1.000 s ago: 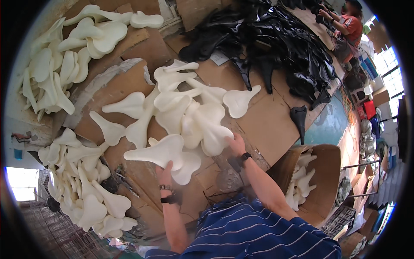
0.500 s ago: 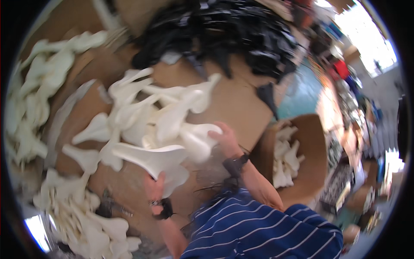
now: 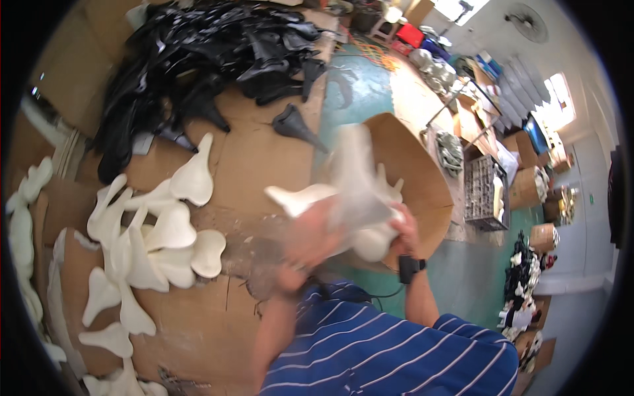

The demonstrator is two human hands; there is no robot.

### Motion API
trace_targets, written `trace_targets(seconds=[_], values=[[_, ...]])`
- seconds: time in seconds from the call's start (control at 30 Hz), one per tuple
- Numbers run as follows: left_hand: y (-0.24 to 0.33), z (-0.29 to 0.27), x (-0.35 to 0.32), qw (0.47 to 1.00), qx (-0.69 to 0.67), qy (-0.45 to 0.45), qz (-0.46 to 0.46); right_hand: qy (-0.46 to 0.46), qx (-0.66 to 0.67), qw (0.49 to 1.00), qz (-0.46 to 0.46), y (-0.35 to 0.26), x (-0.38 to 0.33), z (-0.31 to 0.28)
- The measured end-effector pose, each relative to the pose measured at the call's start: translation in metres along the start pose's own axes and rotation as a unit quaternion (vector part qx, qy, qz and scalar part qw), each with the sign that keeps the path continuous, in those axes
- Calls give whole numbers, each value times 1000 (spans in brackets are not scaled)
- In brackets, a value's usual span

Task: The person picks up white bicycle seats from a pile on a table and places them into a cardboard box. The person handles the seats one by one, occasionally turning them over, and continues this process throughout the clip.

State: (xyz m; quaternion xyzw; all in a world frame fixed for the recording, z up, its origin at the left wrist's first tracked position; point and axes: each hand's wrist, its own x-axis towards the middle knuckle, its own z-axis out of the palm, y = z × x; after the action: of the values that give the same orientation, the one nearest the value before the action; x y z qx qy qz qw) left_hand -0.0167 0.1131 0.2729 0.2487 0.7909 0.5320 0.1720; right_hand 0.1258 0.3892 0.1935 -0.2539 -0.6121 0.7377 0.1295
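Observation:
Over the open cardboard box [image 3: 429,191], both my hands hold a small bunch of white bicycle saddle pads [image 3: 360,178], smeared by motion. My left hand [image 3: 314,234] is closed on the near left side of the bunch, partly blurred. My right hand [image 3: 405,231], with a dark band at its wrist, grips the right side, fingers wrapped round a rounded end. One pad [image 3: 300,198] sticks out to the left behind my left hand. Inside the box, more white pads show in part behind the bunch. A loose pile of white saddle pads [image 3: 148,247] lies on the cardboard-covered table to my left.
A heap of glossy black saddle-shaped pieces [image 3: 218,59] covers the table's far side, one black piece [image 3: 295,125] lying apart. More white pads [image 3: 23,244] lie at the far left and lower left. Beyond the box are a dark crate [image 3: 485,191], cartons and green floor.
My hands have carried the white pads rightward from the pile to over the cardboard box. The view has turned right as well, and the pile at the left is smaller.

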Motion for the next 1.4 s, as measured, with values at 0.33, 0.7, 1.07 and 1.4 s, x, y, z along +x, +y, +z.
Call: trace_targets(seconds=[0.33, 0.7, 1.07, 1.4], values=[[-116, 77, -3, 997, 54, -41, 37, 308, -496, 791, 183, 166, 16, -187], [-219, -71, -173, 927, -74, 227, -289, 104, -445, 887, 69, 163, 54, -20], [-262, -77, -234, 926, -36, 215, -307, -85, -583, 794, 152, 188, 26, -20], [-250, -67, -228, 925, -13, 207, -318, -219, -670, 709, 12, 196, -57, -32]])
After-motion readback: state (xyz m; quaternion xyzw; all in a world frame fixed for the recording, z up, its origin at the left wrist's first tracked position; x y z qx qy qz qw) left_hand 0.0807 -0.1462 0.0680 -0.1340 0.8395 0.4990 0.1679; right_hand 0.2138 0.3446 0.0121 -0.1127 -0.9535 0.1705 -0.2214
